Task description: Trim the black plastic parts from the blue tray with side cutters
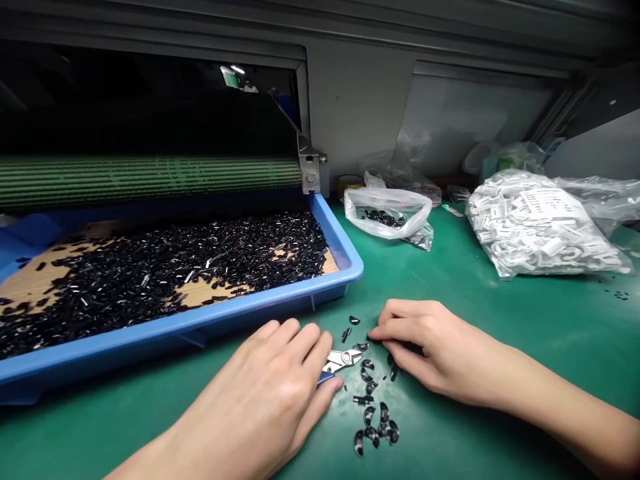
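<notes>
- Green counter (525, 347) spanning the near side
- Grey metal wall panel (355, 113) at far centre
- Dark machine opening (150, 100) far left, green roller (150, 183) below
- Aluminium frame rail (560, 110) far right

Bright, even light seems to fall from above onto the green bench (500, 333), leaving soft shadows under the left hand (255, 400) and right hand (430, 350). Side cutters (342, 361) and a plastic bag (540, 223) glare. The blue tray (350, 267) bows at the wide-angle edge; the opening (150, 107) behind it is nearly black.
</notes>
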A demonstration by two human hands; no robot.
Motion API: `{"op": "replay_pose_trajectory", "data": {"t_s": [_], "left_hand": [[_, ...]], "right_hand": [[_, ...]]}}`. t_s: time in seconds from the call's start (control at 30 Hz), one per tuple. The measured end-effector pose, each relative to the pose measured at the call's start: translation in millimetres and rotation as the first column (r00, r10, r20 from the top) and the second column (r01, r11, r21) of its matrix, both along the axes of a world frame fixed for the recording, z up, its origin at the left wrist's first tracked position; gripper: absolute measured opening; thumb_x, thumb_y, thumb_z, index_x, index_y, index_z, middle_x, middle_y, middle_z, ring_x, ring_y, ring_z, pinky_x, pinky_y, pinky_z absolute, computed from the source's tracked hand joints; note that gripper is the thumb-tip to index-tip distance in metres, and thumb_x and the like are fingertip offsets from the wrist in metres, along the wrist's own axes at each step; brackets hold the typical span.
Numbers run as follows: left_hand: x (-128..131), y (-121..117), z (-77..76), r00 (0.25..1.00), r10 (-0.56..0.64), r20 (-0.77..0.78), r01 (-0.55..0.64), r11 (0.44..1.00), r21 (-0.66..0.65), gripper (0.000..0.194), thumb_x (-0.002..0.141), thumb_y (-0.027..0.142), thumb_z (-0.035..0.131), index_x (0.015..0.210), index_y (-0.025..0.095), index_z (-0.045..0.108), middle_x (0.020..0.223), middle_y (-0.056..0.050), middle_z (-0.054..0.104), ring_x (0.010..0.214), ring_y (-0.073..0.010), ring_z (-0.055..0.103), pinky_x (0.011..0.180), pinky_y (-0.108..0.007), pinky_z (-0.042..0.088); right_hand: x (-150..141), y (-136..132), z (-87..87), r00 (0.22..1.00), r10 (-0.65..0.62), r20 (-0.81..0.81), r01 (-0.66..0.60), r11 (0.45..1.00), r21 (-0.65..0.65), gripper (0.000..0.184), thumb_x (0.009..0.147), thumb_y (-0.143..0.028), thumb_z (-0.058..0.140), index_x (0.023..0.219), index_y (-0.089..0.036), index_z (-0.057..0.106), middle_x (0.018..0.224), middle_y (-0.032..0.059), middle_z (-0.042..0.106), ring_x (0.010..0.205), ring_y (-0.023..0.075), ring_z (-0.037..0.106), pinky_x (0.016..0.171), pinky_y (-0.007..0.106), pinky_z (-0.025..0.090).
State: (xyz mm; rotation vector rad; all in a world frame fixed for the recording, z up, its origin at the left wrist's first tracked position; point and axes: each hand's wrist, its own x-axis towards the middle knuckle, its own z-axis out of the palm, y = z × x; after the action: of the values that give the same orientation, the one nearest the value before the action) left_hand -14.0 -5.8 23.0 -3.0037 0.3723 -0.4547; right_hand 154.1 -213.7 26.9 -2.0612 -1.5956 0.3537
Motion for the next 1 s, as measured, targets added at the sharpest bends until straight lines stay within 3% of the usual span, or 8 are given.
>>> {"op": "replay_pose_trajectory", "data": {"t_s": [0.17, 0.4, 0.63, 0.8, 1.0], "left_hand": [[8.0, -12.7, 0.0, 0.998, 0.033, -0.062, -0.035, 0.999, -0.032, 0.028, 0.105, 0.033, 0.05, 0.116, 0.014, 0.068, 0.103, -0.01, 0.071, 0.092, -0.0322, 0.066, 0.076, -0.051, 0.056], [12.0, -13.9, -2.8, 0.998, 0.056, -0.03, -0.057, 0.998, -0.01, 0.033, 0.108, 0.034, 0.043, 0.116, 0.013, 0.068, 0.106, -0.012, 0.068, 0.094, -0.0332, 0.065, 0.074, -0.05, 0.054], [12.5, -16.5, 4.3, 0.996, 0.05, -0.077, -0.051, 0.999, -0.009, 0.029, 0.107, 0.032, 0.047, 0.118, 0.014, 0.068, 0.102, -0.008, 0.068, 0.093, -0.0302, 0.063, 0.077, -0.049, 0.051], [17.1, -17.8, 13.3, 0.997, 0.004, -0.078, 0.01, 0.986, 0.169, 0.028, 0.106, 0.031, 0.049, 0.112, 0.012, 0.07, 0.103, -0.011, 0.067, 0.096, -0.0338, 0.063, 0.075, -0.051, 0.051], [30.4, -12.4, 19.3, 0.977, -0.111, -0.182, 0.161, 0.944, 0.287, 0.023, 0.104, 0.031, 0.054, 0.096, 0.016, 0.07, 0.083, -0.006, 0.059, 0.073, -0.0285, 0.059, 0.06, -0.046, 0.052]], "right_hand": [[2.4, -4.1, -1.0, 1.0, 0.01, 0.0, -0.01, 1.0, 0.003, 0.026, 0.104, -0.016, 0.052, 0.099, -0.018, 0.077, 0.098, 0.0065, 0.067, 0.086, 0.0193, 0.065, 0.077, 0.031, 0.048], [-0.8, -3.1, -3.1, 1.0, -0.003, -0.006, 0.003, 1.0, 0.003, 0.026, 0.106, -0.019, 0.052, 0.093, -0.018, 0.075, 0.094, 0.0047, 0.065, 0.081, 0.0178, 0.063, 0.074, 0.03, 0.045], [-5.2, -3.0, -6.1, 1.0, 0.008, -0.007, -0.008, 1.0, 0.023, 0.026, 0.106, -0.017, 0.051, 0.096, -0.017, 0.075, 0.091, 0.0039, 0.063, 0.08, 0.0177, 0.06, 0.072, 0.03, 0.043], [-6.5, -1.8, -6.3, 0.999, 0.029, -0.041, -0.027, 0.999, 0.034, 0.025, 0.105, -0.015, 0.051, 0.094, -0.017, 0.074, 0.089, 0.0032, 0.061, 0.079, 0.017, 0.058, 0.071, 0.03, 0.041], [-3.5, -0.6, -4.7, 0.997, 0.033, -0.069, -0.032, 0.999, 0.016, 0.023, 0.104, -0.015, 0.051, 0.095, -0.017, 0.072, 0.09, 0.003, 0.061, 0.081, 0.017, 0.058, 0.071, 0.029, 0.042]]}}
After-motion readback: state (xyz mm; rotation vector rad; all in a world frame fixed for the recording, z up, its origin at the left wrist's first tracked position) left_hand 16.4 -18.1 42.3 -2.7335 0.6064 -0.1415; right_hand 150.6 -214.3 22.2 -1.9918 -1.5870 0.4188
